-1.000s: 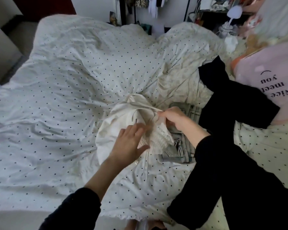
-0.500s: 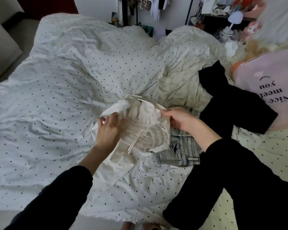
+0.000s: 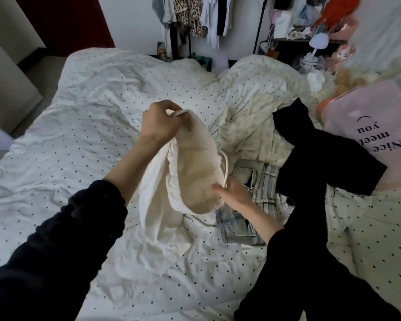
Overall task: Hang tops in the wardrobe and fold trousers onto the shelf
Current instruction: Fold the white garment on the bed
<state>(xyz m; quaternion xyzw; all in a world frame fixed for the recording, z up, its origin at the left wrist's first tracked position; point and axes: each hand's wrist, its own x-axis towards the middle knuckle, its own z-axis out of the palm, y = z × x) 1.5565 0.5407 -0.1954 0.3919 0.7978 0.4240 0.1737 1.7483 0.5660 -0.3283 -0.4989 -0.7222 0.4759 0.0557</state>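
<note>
Two hands at work over a polka-dot duvet [image 3: 83, 126], both busy with one white top [image 3: 190, 172] lifted off the bed. Left hand [image 3: 159, 122] raised at scene centre, fingers curled and pinching the top's gathered edge at its upper end. Right hand [image 3: 233, 189] lower and nearer, fingers hooked into a thin white strap [image 3: 226, 165] at the garment's right side, thumb against the fabric. Between the two, the top stretched open, pale inner face showing, a longer white panel hanging down to the left and touching the duvet near the person. Just right of the top, flat on the bed and partly under the right wrist, a pair of light washed jeans [image 3: 257, 195]. Further right, a black garment [image 3: 320, 163] spread across the bed, overlapping the jeans' right edge. At far right, a pink bag [image 3: 375, 126] printed with "Nice meet you", seen upside down. Beyond the bed, a rail of hanging clothes [image 3: 195, 17], including a leopard-print piece, and to its right a cluttered dark table with a small white lamp [image 3: 317, 42]. Dark sleeves on both forearms.
</note>
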